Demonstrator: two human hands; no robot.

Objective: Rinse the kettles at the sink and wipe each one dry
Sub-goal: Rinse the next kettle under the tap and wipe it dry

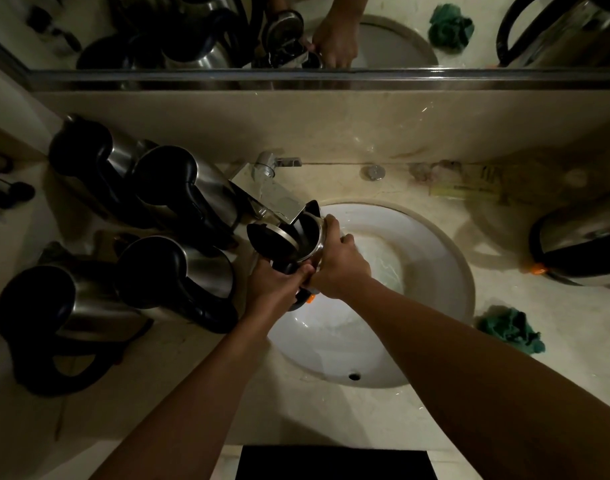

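Both hands clamp the open kettle (302, 237) under the tap (279, 199): left hand (274, 282) on handle, right hand (338, 261) round wet steel body (likely slippery, heavier filling).

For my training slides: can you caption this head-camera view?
Both hands, left hand and right hand, hold an open-lidded kettle under the faucet over the sink.
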